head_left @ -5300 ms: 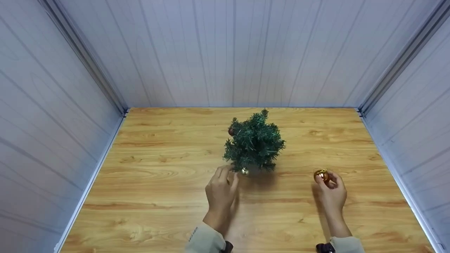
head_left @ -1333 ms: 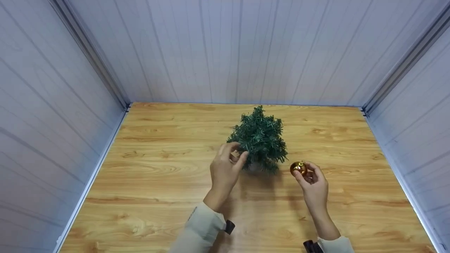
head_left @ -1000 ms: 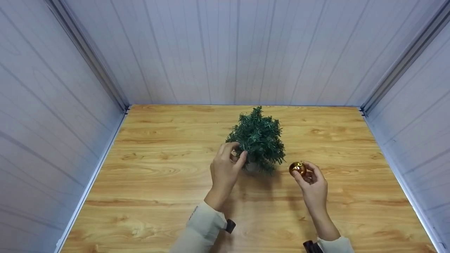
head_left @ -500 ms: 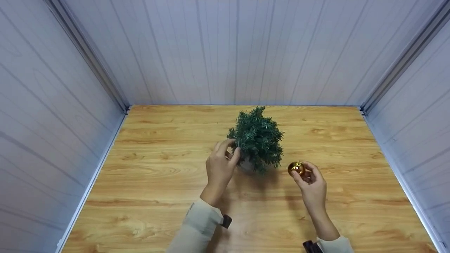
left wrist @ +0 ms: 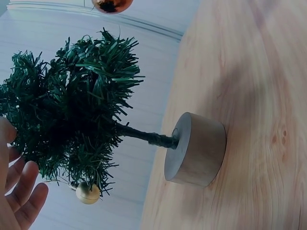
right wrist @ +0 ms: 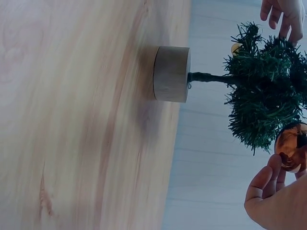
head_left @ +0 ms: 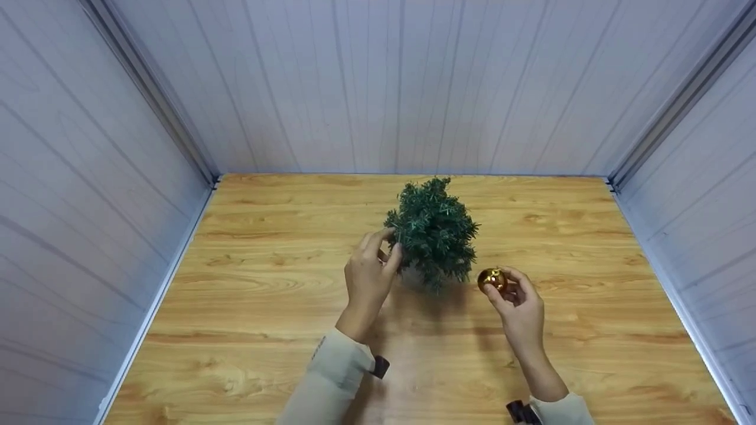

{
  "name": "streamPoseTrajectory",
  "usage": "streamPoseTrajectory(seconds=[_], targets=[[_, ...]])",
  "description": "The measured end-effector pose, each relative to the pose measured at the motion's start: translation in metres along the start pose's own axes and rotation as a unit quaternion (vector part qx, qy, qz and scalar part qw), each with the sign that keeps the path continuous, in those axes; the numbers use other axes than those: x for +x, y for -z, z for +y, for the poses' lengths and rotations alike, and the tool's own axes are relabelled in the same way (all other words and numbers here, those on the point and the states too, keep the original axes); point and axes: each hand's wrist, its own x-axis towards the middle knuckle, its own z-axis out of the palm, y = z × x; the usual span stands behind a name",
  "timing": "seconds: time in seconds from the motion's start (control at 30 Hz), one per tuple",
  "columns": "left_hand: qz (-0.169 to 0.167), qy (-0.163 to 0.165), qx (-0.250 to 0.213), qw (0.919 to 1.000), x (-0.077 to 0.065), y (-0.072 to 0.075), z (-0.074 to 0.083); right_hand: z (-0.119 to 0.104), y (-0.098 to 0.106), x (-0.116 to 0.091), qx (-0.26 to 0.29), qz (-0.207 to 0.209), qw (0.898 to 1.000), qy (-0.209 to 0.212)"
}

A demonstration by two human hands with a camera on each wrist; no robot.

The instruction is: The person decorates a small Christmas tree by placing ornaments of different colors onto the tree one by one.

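Copper ball (head_left: 492, 277) pinched by right hand (head_left: 522, 313), brought nearer tree (head_left: 436, 236) than seconds ago; held just right of it, apart, not yet hung. Tree's left side touched by left hand (head_left: 366, 277); whether tree is gripped cannot be told. Trunk (left wrist: 148, 137) set in round base (left wrist: 204, 151) on tabletop (head_left: 248, 307); gold ball (left wrist: 88, 193) hung from tree.

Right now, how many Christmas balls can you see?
2: the copper ball in the right hand, and the gold ball hanging from the green tree. More may be hidden behind the branches.
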Motion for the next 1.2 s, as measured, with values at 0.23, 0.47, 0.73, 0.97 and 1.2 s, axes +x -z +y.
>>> streamPoseTrajectory(seconds=[0.23,0.47,0.73,0.97,1.2], targets=[[0.007,-0.004,0.000,1.0000,-0.002,0.003,0.003,-0.009,-0.005,0.000,-0.009,-0.010,1.000,-0.010],[0.013,-0.009,-0.007,0.9999,-0.004,0.007,0.008,-0.042,-0.010,-0.007,-0.011,-0.022,1.000,0.013],[0.026,-0.028,-0.014,0.9992,-0.017,0.008,0.019,-0.053,-0.015,-0.010,-0.009,-0.031,0.999,0.014],[0.024,-0.066,-0.045,0.9965,-0.026,0.001,0.031,-0.055,-0.020,-0.009,0.003,-0.040,0.999,0.021],[-0.017,-0.123,-0.076,0.9893,-0.035,-0.007,0.043,-0.040,-0.028,-0.005,0.002,-0.045,0.998,0.035]])
